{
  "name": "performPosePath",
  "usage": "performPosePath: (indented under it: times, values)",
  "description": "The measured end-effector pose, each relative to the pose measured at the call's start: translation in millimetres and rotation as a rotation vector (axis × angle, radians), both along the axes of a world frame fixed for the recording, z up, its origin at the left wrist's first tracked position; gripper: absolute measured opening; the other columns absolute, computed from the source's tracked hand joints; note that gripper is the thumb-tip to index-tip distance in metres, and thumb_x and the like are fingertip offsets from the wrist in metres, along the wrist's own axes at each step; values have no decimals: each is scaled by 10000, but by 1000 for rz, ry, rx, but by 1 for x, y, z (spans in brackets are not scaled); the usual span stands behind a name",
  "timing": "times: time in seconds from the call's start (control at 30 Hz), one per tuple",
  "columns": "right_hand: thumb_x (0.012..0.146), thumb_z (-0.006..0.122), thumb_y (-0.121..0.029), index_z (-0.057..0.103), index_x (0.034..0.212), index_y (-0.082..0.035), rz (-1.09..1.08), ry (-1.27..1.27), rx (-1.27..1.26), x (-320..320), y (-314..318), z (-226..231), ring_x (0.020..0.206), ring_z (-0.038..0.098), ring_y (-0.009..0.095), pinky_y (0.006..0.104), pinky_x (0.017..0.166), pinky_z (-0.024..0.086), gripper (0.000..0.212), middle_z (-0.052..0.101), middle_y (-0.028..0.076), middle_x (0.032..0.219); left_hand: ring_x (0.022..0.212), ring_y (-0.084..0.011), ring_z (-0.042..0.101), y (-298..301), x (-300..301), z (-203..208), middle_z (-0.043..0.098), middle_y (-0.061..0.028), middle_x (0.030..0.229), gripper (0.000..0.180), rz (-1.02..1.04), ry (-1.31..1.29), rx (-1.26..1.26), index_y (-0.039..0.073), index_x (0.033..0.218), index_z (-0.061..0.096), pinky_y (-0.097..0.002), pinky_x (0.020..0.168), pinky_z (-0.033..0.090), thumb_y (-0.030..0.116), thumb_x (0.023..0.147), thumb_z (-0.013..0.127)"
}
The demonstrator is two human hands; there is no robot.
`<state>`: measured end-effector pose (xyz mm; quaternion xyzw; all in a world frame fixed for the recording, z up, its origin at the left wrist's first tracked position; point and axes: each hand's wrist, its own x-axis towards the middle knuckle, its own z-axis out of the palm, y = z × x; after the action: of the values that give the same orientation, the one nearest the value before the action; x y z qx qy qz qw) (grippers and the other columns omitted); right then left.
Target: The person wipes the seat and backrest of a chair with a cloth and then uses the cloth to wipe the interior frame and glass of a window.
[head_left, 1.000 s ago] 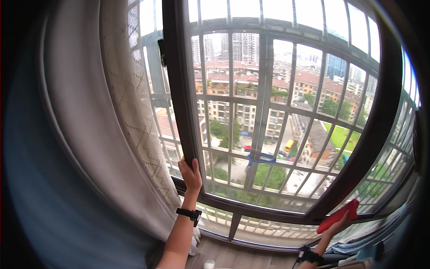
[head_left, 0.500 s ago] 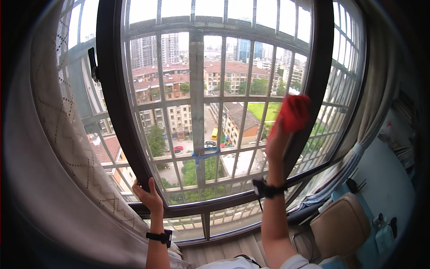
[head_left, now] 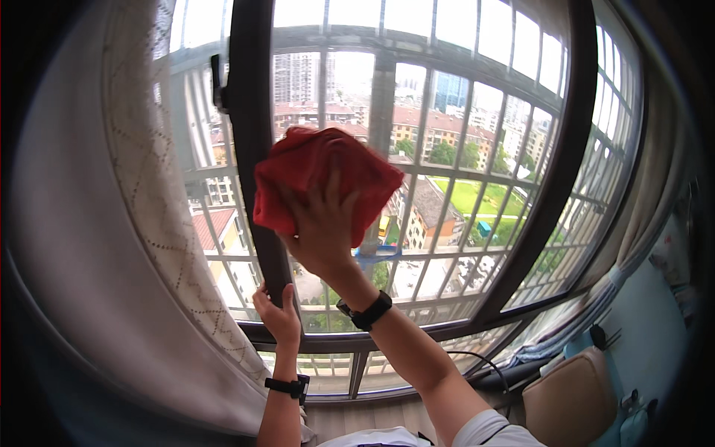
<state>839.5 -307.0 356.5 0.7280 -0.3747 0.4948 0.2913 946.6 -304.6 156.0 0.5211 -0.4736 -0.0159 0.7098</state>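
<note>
A red cloth (head_left: 328, 179) is spread against the window glass (head_left: 424, 276), near the left side of the sash. My right hand (head_left: 325, 227) presses it there from below, fingers spread over the fabric. Part of the cloth overlaps the dark window frame (head_left: 253, 127). Lower down, my left hand (head_left: 280, 316) grips the upright of that frame close to its bottom corner, thumb on one side and fingers on the other. The black window handle (head_left: 218, 82) sits higher on the same upright.
Metal security bars (head_left: 383, 97) stand outside the glass, with a blue strip (head_left: 378, 255) tied on them. A patterned curtain (head_left: 160, 201) hangs at left and a tied-back curtain (head_left: 596, 298) at right. A tan chair (head_left: 570, 395) stands at lower right, near a black cable (head_left: 480, 357).
My right hand has swept the red cloth from the sash's right side to its left, and the cloth now lies spread out. My left hand stays on the frame. The view has shifted.
</note>
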Motion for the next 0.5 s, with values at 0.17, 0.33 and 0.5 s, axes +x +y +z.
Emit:
performPosePath:
  times: [0.17, 0.33, 0.5]
  values:
    - [698, 709, -247, 704, 1073, -180, 30, 47, -33, -55, -6, -23, 1246, 475, 410, 486, 877, 474, 381, 504, 186, 1318, 996, -411, 557, -2, -8, -2, 570, -238, 1068, 554, 228, -162, 29, -82, 1206, 527, -456, 872, 437, 388, 926, 617]
    - [712, 657, -162, 703, 1074, -178, -273, 14, -56, -174, 9, -31, 1305, 436, 414, 544, 864, 435, 365, 464, 210, 1398, 1032, -433, 540, -11, -12, -8, 571, -264, 1100, 592, 361, -171, 62, -98, 1210, 516, -465, 898, 425, 432, 951, 554]
    - [798, 639, -266, 563, 1327, -203, -449, -163, -151, -341, 10, -39, 1352, 237, 573, 768, 1019, 147, 538, 363, 270, 1428, 1020, -458, 543, -21, -8, -21, 559, -282, 1093, 619, 342, -218, 113, -118, 1208, 499, -485, 874, 439, 452, 969, 509]
